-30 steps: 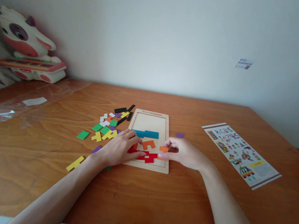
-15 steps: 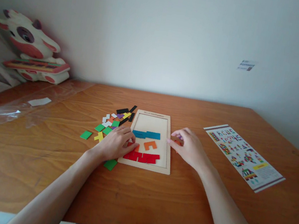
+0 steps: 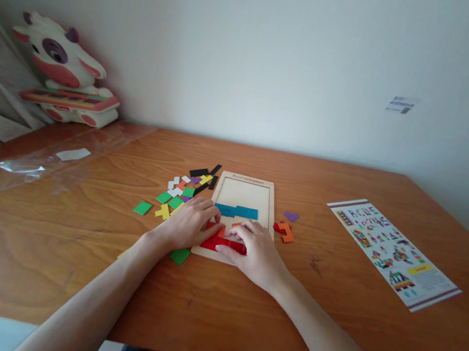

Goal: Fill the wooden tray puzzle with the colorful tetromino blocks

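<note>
A shallow wooden puzzle board (image 3: 274, 198) lies flat, with blue puzzle pieces (image 3: 246, 213) across its middle and red puzzle pieces (image 3: 209, 244) along its near end. My left hand (image 3: 192, 222) rests over the board's left edge, its thumb and fingers closed on an orange puzzle piece (image 3: 221, 232) just above the red row. Over the near right part of the board, my right hand (image 3: 257, 256) has its thumb and fingertips around the red row. Its fingers partly cover another orange piece on the board.
Left of the board, loose green (image 3: 143, 208), yellow, white, black and purple pieces are scattered. A purple piece (image 3: 291, 216) and an orange piece (image 3: 286, 233) over a red one lie to the right. Farther out are a printed sheet (image 3: 393, 252), clear plastic bag (image 3: 40, 168) and cow toy keyboard (image 3: 70, 101).
My right hand has moved left from beside the board onto the red row, uncovering the loose pieces at right. My left hand stays at the orange piece. The view has shifted slightly.
</note>
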The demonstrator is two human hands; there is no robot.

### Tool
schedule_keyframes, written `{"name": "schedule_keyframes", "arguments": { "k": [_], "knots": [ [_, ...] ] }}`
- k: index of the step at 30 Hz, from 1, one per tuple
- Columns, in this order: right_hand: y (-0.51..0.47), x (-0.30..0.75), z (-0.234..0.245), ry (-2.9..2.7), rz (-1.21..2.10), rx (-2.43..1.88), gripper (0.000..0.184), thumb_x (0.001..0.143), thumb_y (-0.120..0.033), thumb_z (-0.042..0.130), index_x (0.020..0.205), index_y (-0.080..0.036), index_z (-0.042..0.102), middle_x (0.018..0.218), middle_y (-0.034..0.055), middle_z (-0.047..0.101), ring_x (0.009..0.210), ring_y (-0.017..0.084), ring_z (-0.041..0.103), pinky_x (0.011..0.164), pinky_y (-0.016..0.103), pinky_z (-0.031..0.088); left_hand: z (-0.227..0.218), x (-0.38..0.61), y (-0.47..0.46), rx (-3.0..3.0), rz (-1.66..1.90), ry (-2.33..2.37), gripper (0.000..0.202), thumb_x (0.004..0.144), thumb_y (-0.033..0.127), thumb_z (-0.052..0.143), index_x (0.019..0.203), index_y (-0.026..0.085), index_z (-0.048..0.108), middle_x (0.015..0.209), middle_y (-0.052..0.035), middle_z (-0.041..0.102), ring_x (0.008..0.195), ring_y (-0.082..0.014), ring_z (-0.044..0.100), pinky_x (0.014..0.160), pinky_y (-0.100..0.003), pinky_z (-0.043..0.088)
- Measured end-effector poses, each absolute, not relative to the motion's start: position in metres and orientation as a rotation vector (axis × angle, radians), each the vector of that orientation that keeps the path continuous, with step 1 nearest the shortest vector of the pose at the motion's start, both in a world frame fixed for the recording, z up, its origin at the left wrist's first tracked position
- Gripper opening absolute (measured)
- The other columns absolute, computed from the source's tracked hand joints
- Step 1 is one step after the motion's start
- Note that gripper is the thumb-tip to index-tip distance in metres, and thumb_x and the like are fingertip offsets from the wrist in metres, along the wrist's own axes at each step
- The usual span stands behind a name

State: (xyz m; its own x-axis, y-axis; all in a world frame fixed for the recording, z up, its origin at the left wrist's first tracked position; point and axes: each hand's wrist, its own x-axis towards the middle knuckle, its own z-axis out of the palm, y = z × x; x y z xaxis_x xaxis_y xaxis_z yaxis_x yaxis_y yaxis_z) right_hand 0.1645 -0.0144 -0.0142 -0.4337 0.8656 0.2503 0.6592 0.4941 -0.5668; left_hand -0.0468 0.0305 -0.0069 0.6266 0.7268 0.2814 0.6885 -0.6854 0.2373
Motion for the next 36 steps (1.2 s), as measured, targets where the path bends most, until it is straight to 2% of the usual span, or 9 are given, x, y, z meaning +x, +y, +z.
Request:
{"name": "schedule_keyframes", "arguments": {
  "k": [6,14,16,18,21,26,31,33,36],
  "knots": [
    [-0.010,0.163,-0.014,-2.195,0.673,-1.296,0.020,0.081,-0.036,0.078,0.092,-0.021,0.070,0.095,0.0062,0.067,0.097,0.024,0.061,0.088,0.040,0.047,-0.010,-0.051,0.034,2.768,0.561,1.128,0.016,0.095,0.031,0.055,0.088,0.019,0.061,0.089,-0.0059,0.062,0.085,-0.0209,0.059,0.085,-0.037,0.047],
    [-0.002,0.180,-0.010,-2.235,0.722,-1.322,0.012,0.079,-0.025,0.079,0.085,-0.020,0.071,0.091,0.0043,0.067,0.086,0.019,0.063,0.081,0.035,0.047,-0.008,-0.050,0.034,2.752,0.563,1.134,0.017,0.095,0.032,0.055,0.088,0.019,0.062,0.089,-0.0062,0.062,0.086,-0.0218,0.059,0.082,-0.036,0.047],
    [-0.004,0.179,-0.012,-2.254,0.653,-1.288,0.010,0.083,-0.028,0.075,0.088,-0.021,0.070,0.093,0.0044,0.067,0.089,0.020,0.062,0.084,0.036,0.046,-0.009,-0.050,0.034,2.750,0.552,1.141,0.017,0.096,0.032,0.054,0.088,0.019,0.062,0.090,-0.0062,0.062,0.085,-0.0210,0.059,0.083,-0.036,0.047],
    [-0.007,0.174,-0.014,-2.241,0.590,-1.275,0.017,0.086,-0.038,0.072,0.093,-0.022,0.070,0.096,0.0050,0.067,0.093,0.021,0.062,0.088,0.038,0.044,-0.009,-0.051,0.034,2.747,0.543,1.141,0.017,0.096,0.032,0.054,0.088,0.019,0.061,0.090,-0.0062,0.062,0.084,-0.0207,0.059,0.083,-0.036,0.047],
    [-0.011,0.166,-0.017,-2.214,0.521,-1.330,0.032,0.080,-0.050,0.075,0.094,-0.022,0.070,0.097,0.0067,0.067,0.098,0.025,0.061,0.092,0.043,0.042,-0.010,-0.051,0.034,2.738,0.554,1.143,0.016,0.095,0.031,0.054,0.088,0.019,0.062,0.090,-0.0063,0.062,0.085,-0.0215,0.058,0.081,-0.036,0.047],
    [-0.009,0.161,-0.018,-2.157,0.631,-1.393,0.028,0.074,-0.046,0.082,0.085,-0.022,0.071,0.092,0.0055,0.068,0.095,0.026,0.062,0.088,0.042,0.043,-0.011,-0.051,0.034,2.741,0.555,1.160,0.016,0.095,0.031,0.054,0.088,0.019,0.063,0.090,-0.0066,0.062,0.086,-0.0216,0.058,0.081,-0.036,0.048],
    [-0.009,0.164,-0.014,-2.143,0.764,-1.289,0.017,0.079,-0.034,0.080,0.078,-0.022,0.068,0.086,0.0027,0.070,0.091,0.022,0.064,0.083,0.036,0.045,-0.011,-0.050,0.034,2.754,0.555,1.130,0.017,0.096,0.031,0.053,0.088,0.019,0.062,0.091,-0.0065,0.062,0.086,-0.0210,0.058,0.084,-0.037,0.047],
    [-0.010,0.166,-0.013,-2.150,0.727,-1.291,0.018,0.079,-0.033,0.081,0.083,-0.022,0.068,0.088,0.0023,0.071,0.090,0.021,0.064,0.085,0.037,0.044,-0.011,-0.050,0.034,2.755,0.559,1.127,0.016,0.096,0.030,0.053,0.089,0.019,0.062,0.091,-0.0065,0.062,0.087,-0.0215,0.058,0.083,-0.036,0.047],
    [-0.010,0.168,-0.012,-2.206,0.570,-1.343,0.027,0.077,-0.042,0.080,0.092,-0.023,0.069,0.096,0.0052,0.072,0.094,0.024,0.064,0.088,0.041,0.041,-0.010,-0.050,0.033,2.759,0.556,1.144,0.015,0.096,0.030,0.054,0.089,0.019,0.062,0.090,-0.0062,0.061,0.087,-0.0218,0.057,0.080,-0.035,0.047]
  ]
}}
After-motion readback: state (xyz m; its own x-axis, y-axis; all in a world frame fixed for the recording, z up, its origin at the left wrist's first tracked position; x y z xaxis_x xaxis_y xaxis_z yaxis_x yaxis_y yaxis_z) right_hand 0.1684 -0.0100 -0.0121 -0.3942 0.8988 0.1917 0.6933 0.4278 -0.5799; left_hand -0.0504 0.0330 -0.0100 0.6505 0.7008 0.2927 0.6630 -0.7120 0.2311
